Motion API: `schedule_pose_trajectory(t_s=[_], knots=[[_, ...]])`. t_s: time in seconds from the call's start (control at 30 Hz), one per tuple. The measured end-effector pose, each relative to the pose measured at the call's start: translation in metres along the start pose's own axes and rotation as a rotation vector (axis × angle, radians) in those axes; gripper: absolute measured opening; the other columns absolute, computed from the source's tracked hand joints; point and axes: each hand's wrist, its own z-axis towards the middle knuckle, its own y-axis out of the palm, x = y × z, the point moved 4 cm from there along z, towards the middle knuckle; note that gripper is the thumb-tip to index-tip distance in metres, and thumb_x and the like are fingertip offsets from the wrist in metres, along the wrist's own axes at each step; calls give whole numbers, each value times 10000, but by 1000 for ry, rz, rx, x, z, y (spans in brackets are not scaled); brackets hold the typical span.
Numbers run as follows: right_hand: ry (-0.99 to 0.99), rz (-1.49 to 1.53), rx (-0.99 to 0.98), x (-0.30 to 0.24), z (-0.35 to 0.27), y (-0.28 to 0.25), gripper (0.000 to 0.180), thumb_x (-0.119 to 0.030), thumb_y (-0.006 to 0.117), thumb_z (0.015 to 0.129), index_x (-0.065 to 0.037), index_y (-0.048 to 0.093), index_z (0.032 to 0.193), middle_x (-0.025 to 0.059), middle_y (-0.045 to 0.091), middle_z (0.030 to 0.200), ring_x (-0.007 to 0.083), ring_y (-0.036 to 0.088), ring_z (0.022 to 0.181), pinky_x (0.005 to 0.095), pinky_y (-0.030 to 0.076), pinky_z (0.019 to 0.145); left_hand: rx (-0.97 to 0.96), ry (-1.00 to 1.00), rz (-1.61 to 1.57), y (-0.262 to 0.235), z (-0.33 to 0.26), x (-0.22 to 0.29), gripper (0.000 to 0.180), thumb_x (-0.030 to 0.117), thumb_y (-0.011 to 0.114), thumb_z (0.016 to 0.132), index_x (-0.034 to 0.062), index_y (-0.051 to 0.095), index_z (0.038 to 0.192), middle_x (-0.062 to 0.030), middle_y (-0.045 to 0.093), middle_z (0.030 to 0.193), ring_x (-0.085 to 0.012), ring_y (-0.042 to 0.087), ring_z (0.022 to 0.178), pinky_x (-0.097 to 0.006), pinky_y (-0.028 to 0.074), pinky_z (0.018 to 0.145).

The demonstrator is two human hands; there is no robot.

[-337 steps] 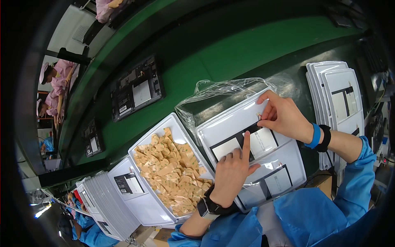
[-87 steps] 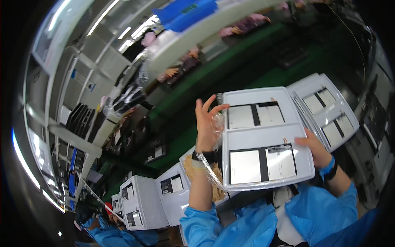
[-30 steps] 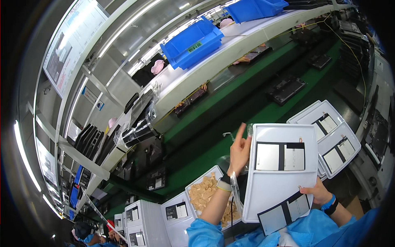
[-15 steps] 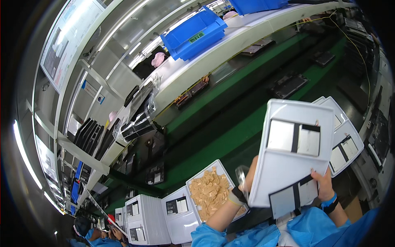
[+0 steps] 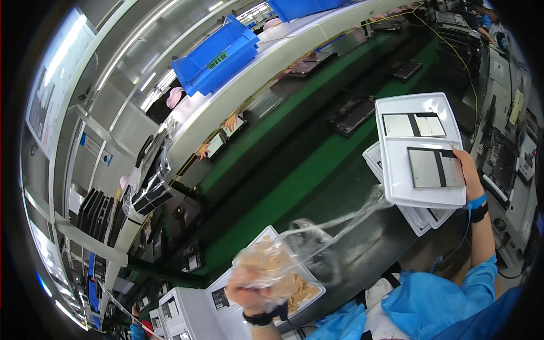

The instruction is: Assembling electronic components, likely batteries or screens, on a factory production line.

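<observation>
My right hand [image 5: 469, 174] grips the right edge of a white two-compartment tray [image 5: 422, 198]. A flat silver pack with a black band [image 5: 424, 169] lies in its near compartment, and a similar pack [image 5: 399, 125] in the far one. More white trays [image 5: 417, 222] sit beneath it. My left hand [image 5: 248, 290], smeared by motion, is closed on see-through plastic film [image 5: 271, 265]. A long strand of the film stretches right toward the raised tray. Under the left hand stands a white tray [image 5: 317, 290] of small tan pieces [image 5: 301, 293], partly hidden by hand and film.
Stacked white trays [image 5: 190, 306] stand at lower left. A green conveyor belt [image 5: 266, 198] crosses diagonally, carrying dark device parts [image 5: 352, 115]. Beyond it runs a white shelf [image 5: 238, 96] with blue bins [image 5: 215, 56]. Another person's hands [image 5: 203, 151] reach in there. Dark panels [image 5: 501, 164] line the right.
My left hand has left the tray and swung to the lower left, drawing out the plastic film. My right hand has carried the tray up and right. The view has shifted.
</observation>
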Motion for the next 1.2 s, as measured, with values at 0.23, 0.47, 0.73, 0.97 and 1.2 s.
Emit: schedule_pose_trajectory(t_s=[0.23, 0.47, 0.73, 0.97, 1.2], knots=[[129, -198, -80, -17, 31, -59, 321, -222, 567, 1068, 25, 668, 1246, 80, 764, 1099, 151, 763, 886, 288, 640, 778, -33, 178, -701, -23, 5, 44, 268, 301, 490, 1006, 140, 431, 800, -7, 432, 619, -132, 388, 433, -324, 400, 373], [265, -457, -257, -16, 67, -83, 343, -192, 639, 1042, 42, 657, 1292, 79, 753, 1119, 110, 730, 914, 284, 616, 818, -155, -258, -534, 31, -39, -38, 286, 282, 522, 935, 122, 418, 722, -38, 400, 636, -218, 513, 546, -366, 475, 457], [-12, -1169, -295, -32, 97, -64, 355, -247, 742, 981, 27, 706, 1203, 95, 707, 933, 154, 661, 795, 326, 528, 695, -542, -697, -207, 125, -91, -123, 256, 231, 543, 989, 49, 513, 811, -9, 431, 680, -165, 532, 535, -299, 499, 490], [-260, -1543, -270, -17, 98, -102, 377, -314, 669, 1011, 5, 736, 1201, 207, 618, 1070, 325, 603, 977, 428, 492, 855, -615, -841, -148, 149, -117, -158, 198, 143, 473, 1036, 32, 585, 915, 11, 457, 753, -81, 512, 594, -257, 522, 535], [127, -1571, -195, -7, 23, -121, 332, -232, 606, 1019, 2, 678, 1244, 222, 666, 986, 391, 623, 955, 452, 519, 861, -543, -881, -81, 146, -123, -169, 198, 161, 487, 1045, 47, 600, 929, 32, 441, 709, -73, 505, 591, -256, 525, 557]])
